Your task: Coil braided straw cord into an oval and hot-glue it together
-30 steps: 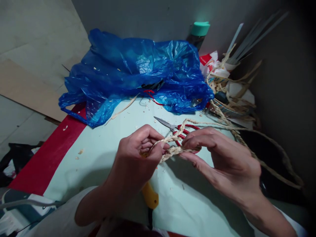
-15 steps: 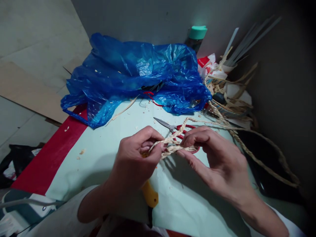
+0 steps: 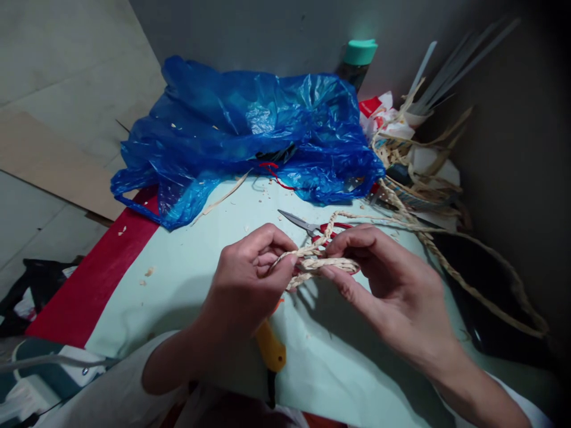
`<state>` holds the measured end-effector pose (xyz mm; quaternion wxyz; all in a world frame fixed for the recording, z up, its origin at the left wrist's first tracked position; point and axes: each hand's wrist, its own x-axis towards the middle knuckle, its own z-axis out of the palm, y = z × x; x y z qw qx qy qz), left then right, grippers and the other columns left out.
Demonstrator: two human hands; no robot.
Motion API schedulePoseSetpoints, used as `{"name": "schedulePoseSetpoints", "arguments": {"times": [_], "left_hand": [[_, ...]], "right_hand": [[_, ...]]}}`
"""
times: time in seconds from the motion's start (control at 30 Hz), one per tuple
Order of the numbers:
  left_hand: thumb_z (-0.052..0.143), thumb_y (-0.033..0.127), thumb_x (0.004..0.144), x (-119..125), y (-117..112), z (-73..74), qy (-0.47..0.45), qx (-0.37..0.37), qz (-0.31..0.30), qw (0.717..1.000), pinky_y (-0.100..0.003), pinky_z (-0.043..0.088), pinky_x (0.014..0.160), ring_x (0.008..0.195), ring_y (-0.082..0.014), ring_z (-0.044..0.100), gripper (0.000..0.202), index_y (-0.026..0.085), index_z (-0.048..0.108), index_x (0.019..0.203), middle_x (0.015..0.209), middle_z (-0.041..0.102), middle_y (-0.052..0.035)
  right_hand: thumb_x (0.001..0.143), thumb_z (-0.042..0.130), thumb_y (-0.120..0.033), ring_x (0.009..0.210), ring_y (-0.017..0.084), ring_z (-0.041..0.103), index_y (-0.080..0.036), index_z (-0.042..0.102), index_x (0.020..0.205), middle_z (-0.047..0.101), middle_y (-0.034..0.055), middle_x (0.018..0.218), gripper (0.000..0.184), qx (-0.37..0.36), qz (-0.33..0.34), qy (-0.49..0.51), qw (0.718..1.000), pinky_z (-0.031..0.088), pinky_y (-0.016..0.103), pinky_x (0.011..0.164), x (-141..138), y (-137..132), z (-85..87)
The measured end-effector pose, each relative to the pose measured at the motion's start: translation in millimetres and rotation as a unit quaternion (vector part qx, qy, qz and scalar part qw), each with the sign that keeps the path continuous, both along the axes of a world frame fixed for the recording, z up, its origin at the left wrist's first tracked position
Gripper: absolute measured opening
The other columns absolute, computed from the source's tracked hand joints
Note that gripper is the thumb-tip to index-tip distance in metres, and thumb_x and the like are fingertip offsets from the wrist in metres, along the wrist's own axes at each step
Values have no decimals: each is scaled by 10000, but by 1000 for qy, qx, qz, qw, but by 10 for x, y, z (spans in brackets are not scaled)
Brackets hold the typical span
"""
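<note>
My left hand (image 3: 254, 279) pinches a pale braided straw cord (image 3: 341, 265) between thumb and fingers. Its loops are bent back on themselves between my two hands. On the right, my right hand (image 3: 392, 285) grips the folded loop with thumb and fingertips. From there the braid rises and trails off to the right in a long strand. Just behind the cord lie scissors (image 3: 307, 226) with red handles, partly covered by the braid and my right hand. Below my left hand sits a yellow-handled tool (image 3: 270, 351) with a black cable end; its front is hidden.
A crumpled blue plastic bag (image 3: 250, 125) spreads across the back. A basket (image 3: 414, 193) of straw pieces stands at the back right, near a green-capped bottle (image 3: 360, 53). A black flat object (image 3: 482, 285) lies right, and a power strip (image 3: 66, 368) lower left.
The folded loop at my right fingertips shows more plainly, with my right fingers slightly shifted on it. My left hand keeps its pinch. The view has shifted a little.
</note>
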<state>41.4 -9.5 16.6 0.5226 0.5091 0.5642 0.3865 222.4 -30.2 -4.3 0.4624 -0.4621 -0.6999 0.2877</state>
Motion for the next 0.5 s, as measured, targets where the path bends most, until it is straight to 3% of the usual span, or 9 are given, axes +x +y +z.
{"name": "schedulePoseSetpoints", "arguments": {"times": [0.17, 0.27, 0.5], "left_hand": [[697, 164, 766, 8, 14, 8, -49, -3, 0, 999, -189, 523, 567, 580, -115, 663, 44, 180, 655, 765, 634, 681, 14], [711, 174, 760, 11, 16, 7, -68, -12, -5, 998, -215, 556, 602, 635, -150, 716, 58, 186, 657, 775, 666, 696, 5], [733, 180, 753, -19, -4, -6, 32, 30, -20, 999, -208, 509, 558, 608, -138, 670, 47, 179, 715, 710, 685, 723, -9]], "right_hand": [[913, 689, -150, 885, 177, 624, -230, 596, 989, 611, 38, 950, 145, 27, -34, 25, 999, 563, 272, 704, -34, -10, -3], [904, 691, -119, 805, 162, 619, -234, 586, 995, 587, 32, 926, 181, 44, -63, 56, 995, 584, 262, 636, -85, -15, -23], [920, 648, -76, 803, 167, 591, -238, 600, 998, 565, 42, 957, 186, 58, -87, 79, 991, 562, 275, 562, -126, -47, -76]]}}
